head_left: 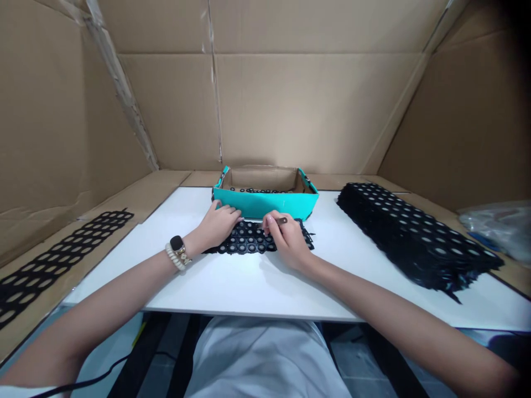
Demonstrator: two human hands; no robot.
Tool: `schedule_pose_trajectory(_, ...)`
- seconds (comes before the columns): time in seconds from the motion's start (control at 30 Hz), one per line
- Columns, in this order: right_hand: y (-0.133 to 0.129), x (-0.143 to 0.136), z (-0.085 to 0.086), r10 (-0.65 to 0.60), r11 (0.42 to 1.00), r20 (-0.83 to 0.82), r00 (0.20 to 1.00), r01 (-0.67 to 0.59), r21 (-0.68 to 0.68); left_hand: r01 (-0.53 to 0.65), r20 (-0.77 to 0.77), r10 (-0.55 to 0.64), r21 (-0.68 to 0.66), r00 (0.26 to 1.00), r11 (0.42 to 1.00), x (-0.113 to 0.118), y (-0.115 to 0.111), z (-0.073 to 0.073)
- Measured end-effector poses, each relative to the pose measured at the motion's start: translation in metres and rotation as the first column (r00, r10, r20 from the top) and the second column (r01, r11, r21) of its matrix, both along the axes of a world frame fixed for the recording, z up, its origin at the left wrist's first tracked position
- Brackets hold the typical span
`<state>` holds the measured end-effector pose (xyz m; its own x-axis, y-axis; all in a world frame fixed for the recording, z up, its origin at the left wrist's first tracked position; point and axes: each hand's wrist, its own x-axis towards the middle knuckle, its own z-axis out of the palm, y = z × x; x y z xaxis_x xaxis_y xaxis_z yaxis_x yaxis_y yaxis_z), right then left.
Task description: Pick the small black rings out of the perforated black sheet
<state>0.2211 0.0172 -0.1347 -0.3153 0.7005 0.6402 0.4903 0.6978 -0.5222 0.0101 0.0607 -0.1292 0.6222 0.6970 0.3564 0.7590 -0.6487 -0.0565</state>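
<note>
A black sheet of ring-shaped parts (249, 239) lies on the white table (257, 287), just in front of a teal cardboard box (265, 203). My left hand (218, 226) presses flat on the sheet's left end. My right hand (286, 237) rests on its right end and pinches a small brown tool (281, 220) between thumb and fingers, its tip over the sheet. Black rings lie inside the box.
A thick stack of black perforated sheets (415, 235) lies at the right of the table. A punched-out black strip (53, 260) lies on cardboard at the left. Cardboard walls (315, 105) enclose the bench. A clear plastic bag (498, 221) sits far right.
</note>
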Motion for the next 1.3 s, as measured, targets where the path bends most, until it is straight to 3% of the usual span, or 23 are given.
schedule_pose_trajectory(0.13, 0.0078, 0.0056, 0.0004, -0.007, 0.998, -0.052, 0.999, 0.003, -0.07, -0.021, 0.178, 0.072, -0.272, 0.981, 0.962, 0.0032, 0.002, -0.0046)
schedule_pose_trajectory(0.2, 0.0088, 0.0079, 0.001, -0.004, 0.998, -0.06, 0.998, 0.0, -0.066, 0.024, 0.22, 0.052, -0.332, 0.974, 0.943, 0.0018, 0.0043, -0.0067)
schedule_pose_trajectory(0.33, 0.0071, 0.0086, 0.0015, 0.009, 0.999, -0.03, 0.999, -0.011, -0.049, 0.093, 0.226, -0.017, -0.33, 0.974, 0.939, -0.0023, 0.007, -0.0078)
schedule_pose_trajectory(0.6, 0.006, 0.0061, 0.0016, 0.025, 0.999, 0.009, 1.0, -0.025, -0.021, 0.098, 0.202, -0.034, -0.312, 0.979, 0.945, -0.003, 0.0059, -0.0064)
schedule_pose_trajectory(0.73, 0.005, 0.0066, 0.0029, 0.031, 0.999, 0.007, 0.999, -0.031, -0.013, 0.098, 0.222, -0.022, -0.337, 0.975, 0.936, -0.0046, 0.0085, -0.008)
schedule_pose_trajectory(0.93, 0.004, 0.007, 0.0038, 0.025, 1.0, 0.007, 1.0, -0.025, -0.002, 0.127, 0.31, 0.025, -0.458, 0.95, 0.88, -0.0038, 0.0089, -0.0042)
schedule_pose_trajectory(1.3, 0.0055, 0.0083, 0.0035, 0.038, 0.999, 0.013, 0.999, -0.038, -0.019, 0.152, 0.324, 0.005, -0.458, 0.946, 0.876, -0.002, 0.0056, 0.0013)
